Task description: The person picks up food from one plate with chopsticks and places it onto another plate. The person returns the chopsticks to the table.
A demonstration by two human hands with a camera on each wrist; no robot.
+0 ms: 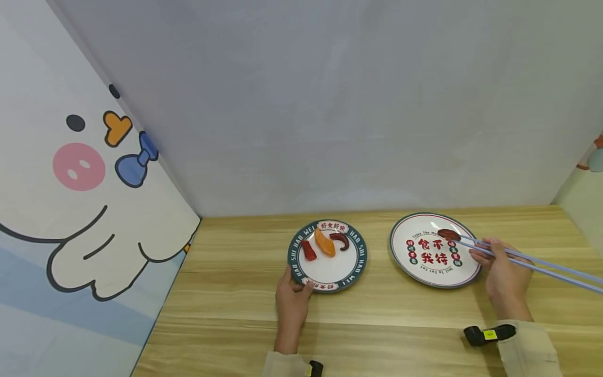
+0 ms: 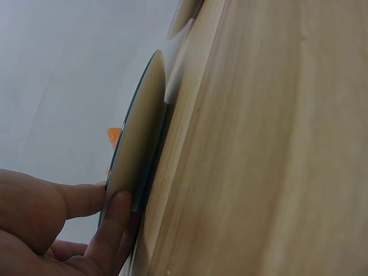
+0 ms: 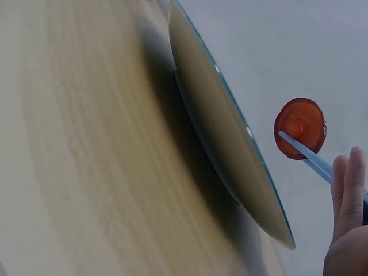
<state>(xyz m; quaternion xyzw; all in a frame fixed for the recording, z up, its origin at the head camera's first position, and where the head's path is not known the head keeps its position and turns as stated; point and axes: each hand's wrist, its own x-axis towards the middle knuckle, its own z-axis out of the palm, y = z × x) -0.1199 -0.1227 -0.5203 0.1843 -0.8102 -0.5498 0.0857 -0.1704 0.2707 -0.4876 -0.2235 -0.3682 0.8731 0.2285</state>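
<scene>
The dark red slice (image 1: 448, 234) was just past the right hand's fingers, pinched between the tips of two pale blue chopsticks (image 3: 313, 158). It hung over the white plate (image 1: 435, 275) (the right wrist view showed a gap). The right hand (image 1: 509, 275) had its fingers bent close around the sticks. Well to the left of those fingers, the left hand (image 1: 293, 302) pinched the green-rimmed plate (image 1: 334, 269) by its near edge, with a finger underneath. Beyond those fingertips lay a red bit (image 1: 308, 250), an orange bit (image 1: 325, 242) and a curly bit (image 1: 343, 241). The wooden table (image 1: 377, 324) was under both hands. The step looked like carrying the slice; next seemed to need a gentle, steady squeeze.
</scene>
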